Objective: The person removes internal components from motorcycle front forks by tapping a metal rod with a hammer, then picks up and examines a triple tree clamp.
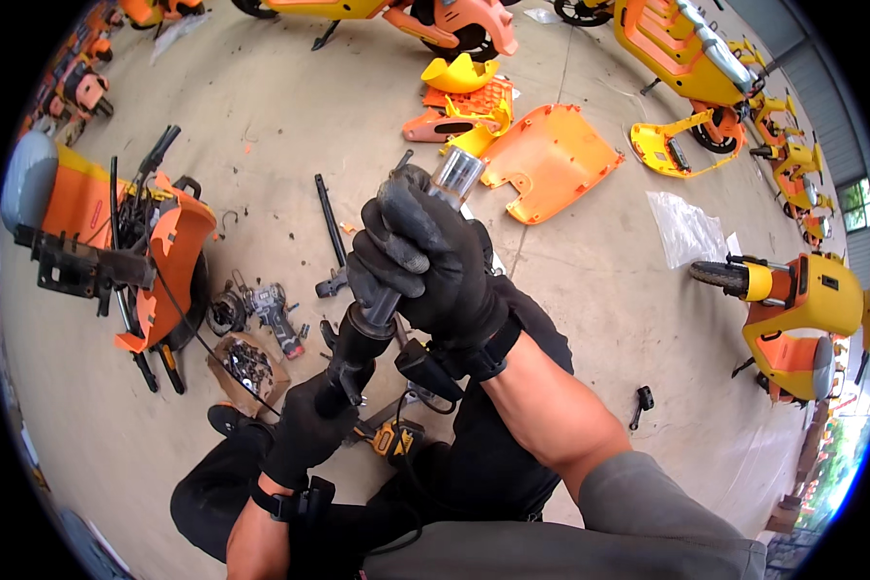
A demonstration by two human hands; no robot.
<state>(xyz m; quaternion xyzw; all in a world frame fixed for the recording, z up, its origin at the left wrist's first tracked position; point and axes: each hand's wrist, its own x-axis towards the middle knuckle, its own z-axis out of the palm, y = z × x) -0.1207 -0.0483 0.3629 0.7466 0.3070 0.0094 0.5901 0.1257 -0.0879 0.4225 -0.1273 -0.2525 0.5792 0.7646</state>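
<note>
Both gloved hands are on a scooter fork leg, held tilted in front of me with its upper end away to the right. My right hand is wrapped round the grey tube, and a shiny chrome end sticks out past its fingers. Lower down, my left hand grips the black part, below a small bracket. The fingers cover much of the tube. Below the leg, between my knees, a yellow and black power tool lies on the floor. Beyond it to the left lies a long black metal tube.
A partly stripped orange scooter stands at left, near a grey cordless tool and a cardboard box of small parts. Ahead lie orange panels and a yellow frame piece. A plastic bag and a yellow scooter are at right.
</note>
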